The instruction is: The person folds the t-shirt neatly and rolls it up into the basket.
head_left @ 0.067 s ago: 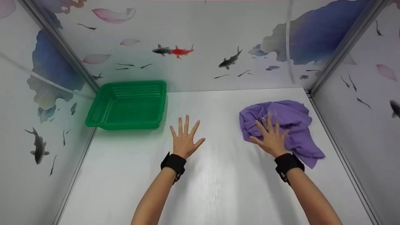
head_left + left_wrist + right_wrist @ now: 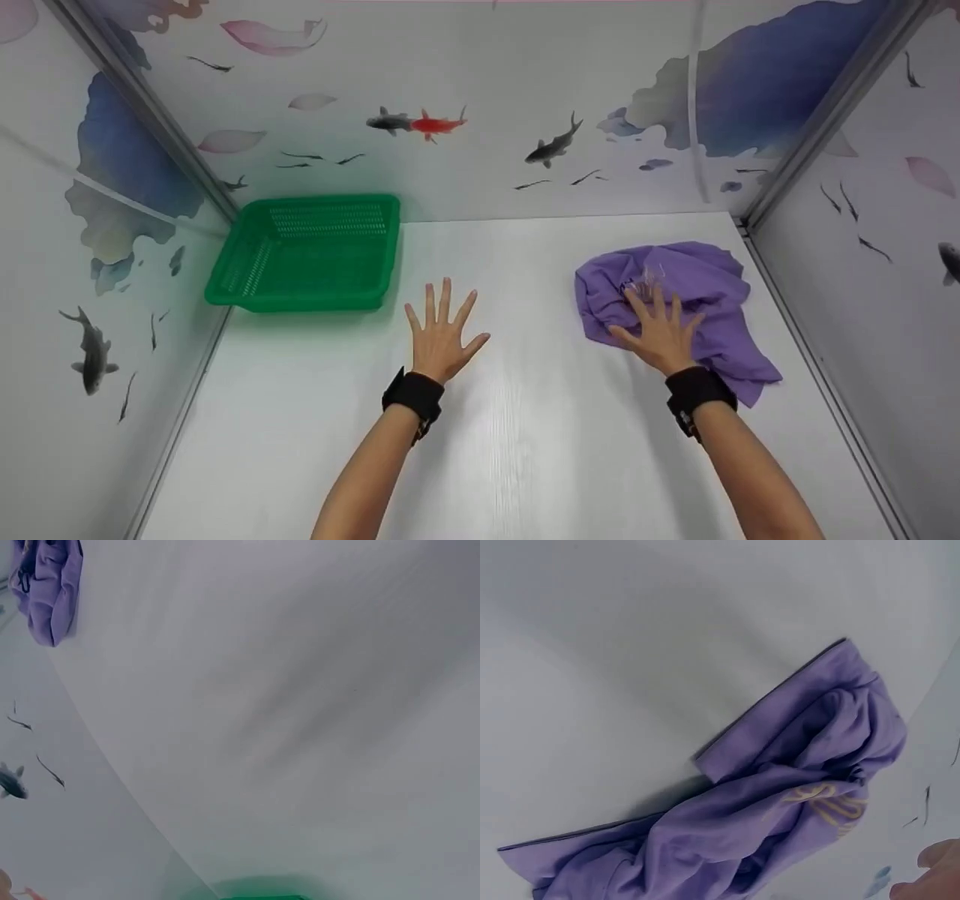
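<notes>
The right hand (image 2: 661,335) rests spread fingers on the purple cloth (image 2: 705,289); the left hand (image 2: 441,336) lies released, fingers splayed, on the tabletop (image 2: 525,420).

Purple cloth (image 2: 697,289) – green basket (image 2: 311,247) – white table (image 2: 525,435).

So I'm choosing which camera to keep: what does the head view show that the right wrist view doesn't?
Only the head view shows both hands: the left hand spread over the white table, the right hand with straight fingers on the purple garment, plus the green basket. Only the right wrist view shows the garment's yellow print and dark hem edge up close. Both share the crumpled garment and the table.
</notes>
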`<state>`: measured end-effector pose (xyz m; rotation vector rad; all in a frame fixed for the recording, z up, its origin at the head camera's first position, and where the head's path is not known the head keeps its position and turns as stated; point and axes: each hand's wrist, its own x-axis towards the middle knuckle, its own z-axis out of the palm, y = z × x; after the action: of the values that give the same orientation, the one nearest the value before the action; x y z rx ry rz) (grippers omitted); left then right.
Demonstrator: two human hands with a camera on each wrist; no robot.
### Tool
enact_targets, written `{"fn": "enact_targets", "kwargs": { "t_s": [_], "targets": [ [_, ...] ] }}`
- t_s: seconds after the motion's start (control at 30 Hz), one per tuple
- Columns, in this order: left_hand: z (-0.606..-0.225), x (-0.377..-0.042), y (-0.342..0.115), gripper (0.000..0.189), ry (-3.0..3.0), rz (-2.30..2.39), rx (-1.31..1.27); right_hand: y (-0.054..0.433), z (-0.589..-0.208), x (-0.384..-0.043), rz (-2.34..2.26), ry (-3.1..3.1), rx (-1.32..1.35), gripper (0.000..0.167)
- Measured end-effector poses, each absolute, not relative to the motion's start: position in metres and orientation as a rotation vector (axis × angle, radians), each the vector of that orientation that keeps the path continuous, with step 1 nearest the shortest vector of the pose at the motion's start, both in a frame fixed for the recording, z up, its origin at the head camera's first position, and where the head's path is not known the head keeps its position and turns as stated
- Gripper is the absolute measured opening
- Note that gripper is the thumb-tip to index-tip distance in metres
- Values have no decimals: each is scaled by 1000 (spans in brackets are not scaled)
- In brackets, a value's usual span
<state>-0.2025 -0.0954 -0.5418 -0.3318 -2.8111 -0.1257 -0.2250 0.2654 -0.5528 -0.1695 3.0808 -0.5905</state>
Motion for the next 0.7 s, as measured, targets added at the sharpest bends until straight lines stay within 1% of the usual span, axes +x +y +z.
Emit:
{"fn": "enact_targets", "kwargs": {
  "t_s": [0.17, 0.37, 0.47, 0.7],
  "targets": [
    [-544, -197, -106, 70, -2796, -133, -316, 302, -564, -233, -686, 3034, 37, 78],
    [-547, -190, -116, 69, -2810, -183, -305, 333, -584, -237, -825, 2856, 253, 89],
    [-548, -188, -120, 68, -2808, -203, -301, 340, -592, -237, -884, 2787, 252, 89],
    [-553, -185, -124, 65, -2818, -266, -298, 344, -605, -240, -909, 2765, 118, 78]
  ]
}}
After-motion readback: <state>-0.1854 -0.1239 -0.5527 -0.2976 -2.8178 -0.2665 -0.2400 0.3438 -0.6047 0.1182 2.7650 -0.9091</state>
